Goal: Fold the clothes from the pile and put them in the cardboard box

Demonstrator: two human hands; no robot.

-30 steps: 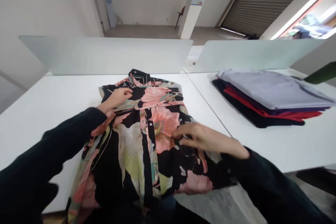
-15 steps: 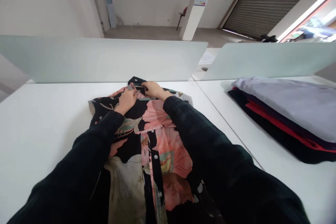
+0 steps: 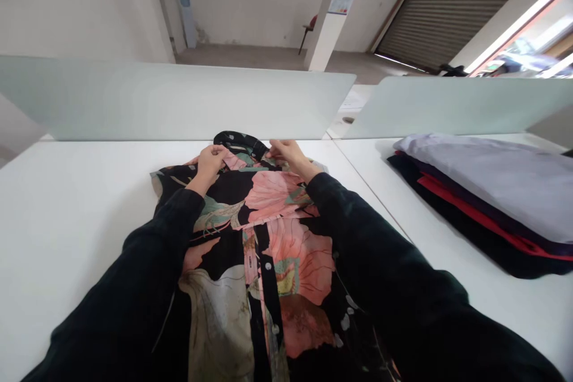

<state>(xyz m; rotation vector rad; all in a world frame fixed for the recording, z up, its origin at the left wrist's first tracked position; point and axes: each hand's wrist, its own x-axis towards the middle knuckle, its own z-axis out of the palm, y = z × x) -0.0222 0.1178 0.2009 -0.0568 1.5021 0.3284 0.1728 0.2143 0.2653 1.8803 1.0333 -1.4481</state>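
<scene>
A black shirt with a large pink, cream and green floral print point(image 3: 286, 209) lies spread on the white table, its button placket running toward me. My left hand point(image 3: 209, 168) pinches the left side of the shirt's collar point(image 3: 238, 143). My right hand point(image 3: 290, 155) holds the collar's right side. Both black sleeves of my top reach across the shirt and hide much of its lower part and sides.
A stack of folded clothes in grey, black and red point(image 3: 487, 191) sits on the adjoining white table point(image 3: 492, 304) to the right. Frosted partition panels point(image 3: 170, 101) stand along the far table edges. Beyond them lie a floor, a pillar and a roller shutter.
My hands have moved apart along the collar, the right one outward to the right. Earlier my right hand was lower on the shirt's front, then rose to the collar. The collar now stands more open.
</scene>
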